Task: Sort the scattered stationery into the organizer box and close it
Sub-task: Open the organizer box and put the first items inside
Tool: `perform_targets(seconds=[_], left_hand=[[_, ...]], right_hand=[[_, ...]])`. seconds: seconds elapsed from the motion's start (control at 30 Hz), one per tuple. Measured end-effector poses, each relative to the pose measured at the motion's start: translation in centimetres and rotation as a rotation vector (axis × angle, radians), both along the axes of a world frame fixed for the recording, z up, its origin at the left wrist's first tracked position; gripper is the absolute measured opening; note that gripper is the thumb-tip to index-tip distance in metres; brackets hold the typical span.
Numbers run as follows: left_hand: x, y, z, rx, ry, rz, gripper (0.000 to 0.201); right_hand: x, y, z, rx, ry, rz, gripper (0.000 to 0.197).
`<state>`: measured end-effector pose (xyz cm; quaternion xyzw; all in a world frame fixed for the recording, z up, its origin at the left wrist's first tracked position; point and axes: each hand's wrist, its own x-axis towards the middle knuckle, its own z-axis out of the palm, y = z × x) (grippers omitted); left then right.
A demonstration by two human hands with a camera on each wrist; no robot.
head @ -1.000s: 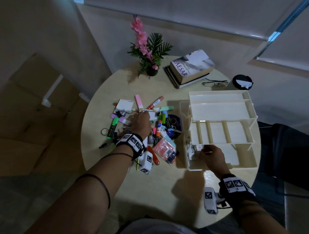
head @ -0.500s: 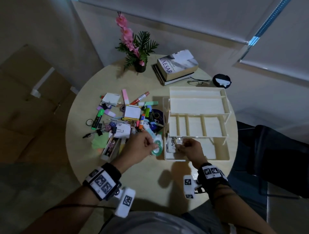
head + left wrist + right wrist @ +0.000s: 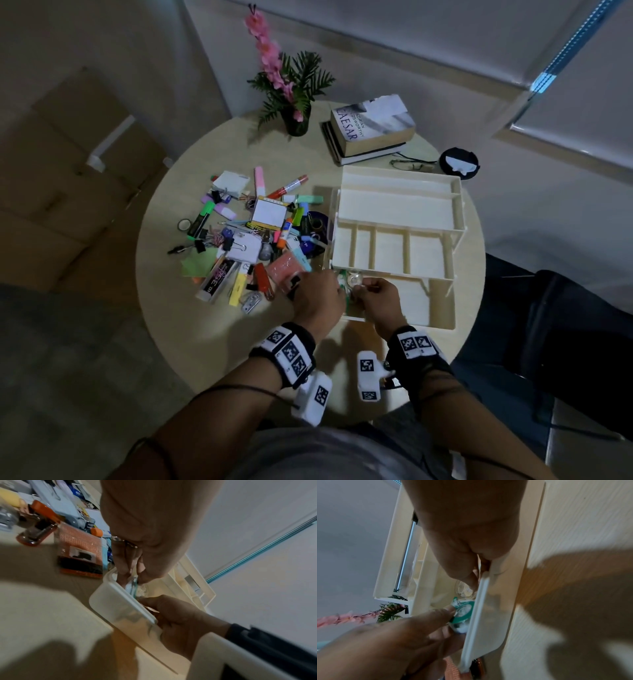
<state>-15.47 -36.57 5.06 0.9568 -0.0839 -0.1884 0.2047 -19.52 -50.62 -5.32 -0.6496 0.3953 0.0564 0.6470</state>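
The cream organizer box (image 3: 442, 318) stands at the table's right with its upper trays (image 3: 394, 212) fanned open. Both hands meet at the front left corner of its bottom compartment. My left hand (image 3: 337, 291) (image 3: 132, 574) pinches a green-rimmed tape roll (image 3: 464, 612) (image 3: 134, 586) just inside the box wall (image 3: 120, 601). Beside it, my right hand (image 3: 359, 291) (image 3: 474, 582) has its fingertips curled on a clear tape roll (image 3: 464, 589) (image 3: 352, 279) lying in the same compartment. The scattered stationery pile (image 3: 253, 236) lies left of the box.
An orange packet (image 3: 286, 270) and a red stapler (image 3: 262, 275) lie close to my left hand. At the back stand a potted plant (image 3: 296, 102), stacked books (image 3: 371, 126), glasses (image 3: 409, 164) and a black round object (image 3: 459, 161). The table's front edge (image 3: 239, 373) is near my wrists.
My left hand left the pile and carried the green-rimmed tape roll right, into the box's front corner. My right hand stayed in the bottom compartment.
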Motion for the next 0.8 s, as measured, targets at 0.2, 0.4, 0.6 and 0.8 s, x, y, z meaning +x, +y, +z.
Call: perform_targets(seconds=[0.2, 0.4, 0.6, 0.8], left_hand=[[0.2, -1.8, 0.0, 0.162, 0.031, -0.08, 0.014], [0.0, -2.3, 0.7, 0.184, 0.026, -0.171, 0.024], [-1.4, -1.6, 0.8, 0.194, 0.026, -0.234, 0.02], [-2.2, -1.2, 0.4, 0.173, 0.037, -0.265, 0.019]], right_hand=[[-0.1, 0.0, -0.1, -0.044, -0.001, 0.01, 0.012], [-0.3, 0.0, 0.3, -0.081, -0.017, 0.017, 0.014], [-0.4, -0.2, -1.0, -0.106, -0.007, 0.059, 0.034], [-0.4, 0.1, -0.5, -0.159, 0.011, 0.091, 0.04]])
